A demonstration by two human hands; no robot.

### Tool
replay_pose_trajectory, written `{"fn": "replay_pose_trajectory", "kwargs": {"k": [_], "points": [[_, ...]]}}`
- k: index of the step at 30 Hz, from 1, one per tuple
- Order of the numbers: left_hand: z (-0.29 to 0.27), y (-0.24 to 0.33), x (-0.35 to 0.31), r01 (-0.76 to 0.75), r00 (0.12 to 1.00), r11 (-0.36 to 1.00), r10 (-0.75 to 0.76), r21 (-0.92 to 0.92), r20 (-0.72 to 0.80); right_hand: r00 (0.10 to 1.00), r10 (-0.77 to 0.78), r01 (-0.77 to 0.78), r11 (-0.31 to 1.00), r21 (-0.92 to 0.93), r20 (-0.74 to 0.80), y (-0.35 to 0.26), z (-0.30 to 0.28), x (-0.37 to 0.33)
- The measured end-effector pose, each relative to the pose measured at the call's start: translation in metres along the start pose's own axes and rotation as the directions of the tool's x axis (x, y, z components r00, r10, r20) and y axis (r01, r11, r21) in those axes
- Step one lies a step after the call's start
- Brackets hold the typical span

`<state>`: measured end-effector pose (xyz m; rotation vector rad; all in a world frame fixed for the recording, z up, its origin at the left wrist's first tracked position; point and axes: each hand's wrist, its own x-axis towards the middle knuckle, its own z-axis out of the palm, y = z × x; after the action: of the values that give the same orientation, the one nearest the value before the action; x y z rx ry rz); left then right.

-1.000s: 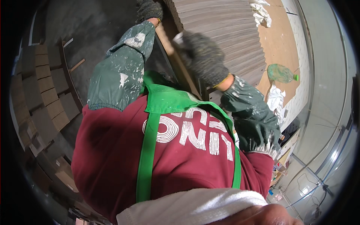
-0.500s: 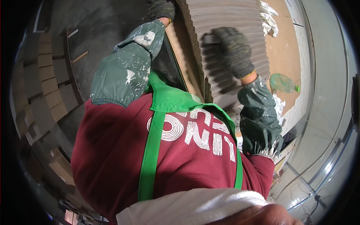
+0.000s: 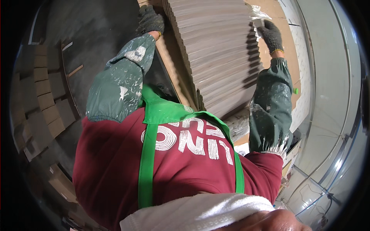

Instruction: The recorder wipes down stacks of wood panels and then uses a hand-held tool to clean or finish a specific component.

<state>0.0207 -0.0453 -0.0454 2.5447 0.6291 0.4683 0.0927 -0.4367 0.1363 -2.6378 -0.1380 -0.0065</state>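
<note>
A broad slab of grey-brown, closely ridged strips laid side by side (image 3: 216, 50) fills the upper middle of the frame, its long axis running from the top edge down and slightly rightward toward the bright green apron (image 3: 169, 107), while each strip points crosswise, roughly left to right. Its far end is cut off by the top of the frame, and its sides show a stepped, toothed outline. A pale tan wooden edge strip (image 3: 170, 69) slants down along its left side. The left hand, in a dark grey knitted glove (image 3: 151, 21), is at the upper end of that strip; its fingers are dark and partly out of sight, so I cannot tell whether they grip. The right hand, in a matching knitted glove (image 3: 272, 36), is at the upper right beside the slab's toothed edge, above the tan worktop (image 3: 291, 42); a pale patch by its fingers merges with the crumpled white material (image 3: 259, 12), so I cannot tell whether they pinch anything. The paint-flecked dark green right sleeve (image 3: 271, 104) leaves only a small bright green cap (image 3: 295, 91) showing at its outer edge.
</note>
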Motion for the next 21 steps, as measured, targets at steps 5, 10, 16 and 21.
{"fn": "replay_pose_trajectory", "kwargs": {"k": [5, 10, 16, 21], "points": [[0.008, -0.011, -0.002, -0.051, 0.993, 0.998, 0.046, -0.043, -0.106, 0.999, 0.021, -0.029, 0.976, -0.214, -0.041, -0.037, 0.018, -0.009], [0.035, -0.011, 0.007, -0.083, 0.990, 0.993, 0.073, -0.080, -0.119, 0.984, -0.170, 0.165, 0.982, -0.093, -0.048, -0.111, 0.078, -0.070], [-0.005, -0.008, 0.001, -0.011, 1.000, 1.000, 0.011, 0.003, -0.023, 0.961, -0.267, 0.257, 0.958, 0.127, 0.069, -0.173, 0.065, -0.102], [0.006, -0.005, 0.002, -0.056, 0.998, 0.997, 0.054, -0.052, -0.038, 0.980, -0.067, 0.006, 0.951, -0.309, -0.189, -0.038, 0.017, -0.007]]}}
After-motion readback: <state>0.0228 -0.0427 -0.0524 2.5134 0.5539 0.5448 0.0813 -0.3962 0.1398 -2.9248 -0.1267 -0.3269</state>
